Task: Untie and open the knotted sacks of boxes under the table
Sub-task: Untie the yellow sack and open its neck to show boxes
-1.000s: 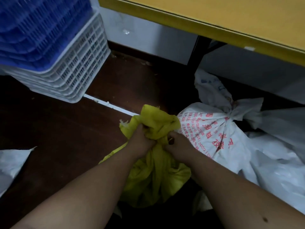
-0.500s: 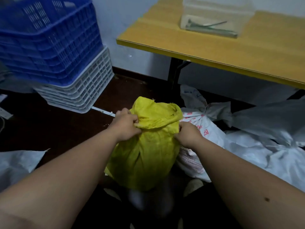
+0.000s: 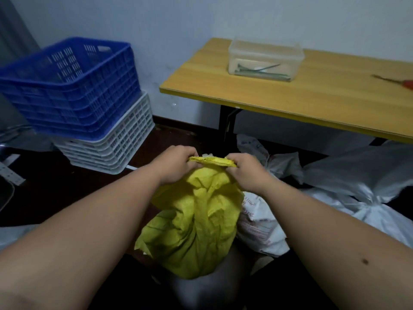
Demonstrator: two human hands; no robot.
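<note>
Yellow woven plastic sack [image 3: 196, 222]: upright in the foreground, between both forearms, its bulging lower part low in frame over the dark floor [image 3: 55, 193]. Fabric creased and gathered toward the top.

Left hand [image 3: 176, 166]: fingers curled, clenched on the left end of the sack's top edge. Right hand [image 3: 245, 170]: fingers curled, grasping the right end of the same edge. The edge runs flat between the two hands as a folded strip.

White woven sack with red print [image 3: 259, 222]: touching the yellow sack on its right side. More white knotted sacks [image 3: 362, 193] lie further right, on the floor under the yellow-topped wooden worktop [image 3: 324, 101].

On the worktop: clear plastic container [image 3: 266, 60] holding thin, long items, too blurred to identify. Red-handled tool [image 3: 400, 82] at the right frame edge.

Left of frame: blue perforated plastic crate [image 3: 71, 83] stacked on white perforated plastic crates [image 3: 116, 148], against the pale wall.
</note>
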